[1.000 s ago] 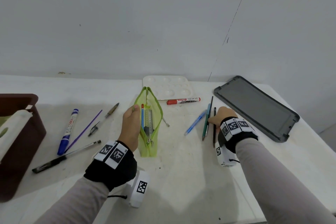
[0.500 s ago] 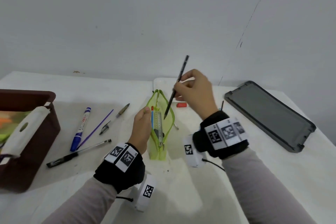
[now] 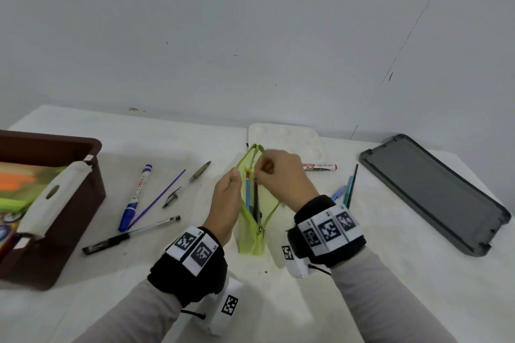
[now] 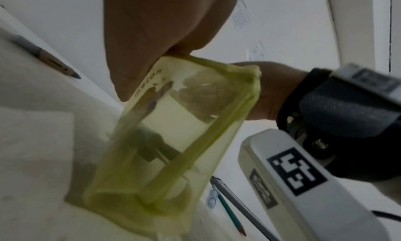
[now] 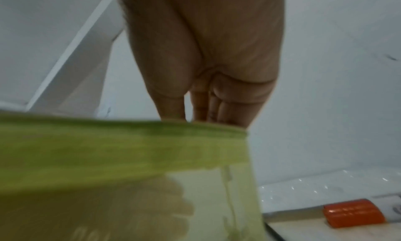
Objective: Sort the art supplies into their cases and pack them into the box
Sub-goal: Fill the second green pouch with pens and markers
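Between the two wrists, near the middle of the table [image 3: 348, 301], a green zip pouch [image 3: 252, 242] stands on its long edge with the zip run back, so its mouth faces up. The left hand [image 3: 223, 203] pinches the near-left lip of that mouth, thumb and fingers curled onto the fabric; this looks meant to keep the soft pouch upright and its opening spread. The right hand [image 3: 281, 178] sits over the far end of the mouth with its fingers bunched together. It seems to be guiding a dark pencil [image 3: 256, 200] down beside a blue pen [image 3: 247, 192] already inside, though blur hides whether the fingertips grip the pencil or the opposite lip. From the right wrist camera the fingers [image 5: 208, 111] lie side by side, ending at the green edge.

Loose supplies lie where either hand can reach them: a blue marker [image 3: 136, 198], a purple brush [image 3: 158, 199], a grey pen [image 3: 186, 184] and a black pen [image 3: 131, 235] to the left, a red marker [image 3: 320, 167] and more pens and pencils [image 3: 347, 189] to the right. A brown box [image 3: 69, 147] waits at the far left with items already in it, its dark lid [image 3: 434, 192] set aside on the right so the box stays open for packing. A white paint palette [image 3: 287, 136] lies behind the pouch.
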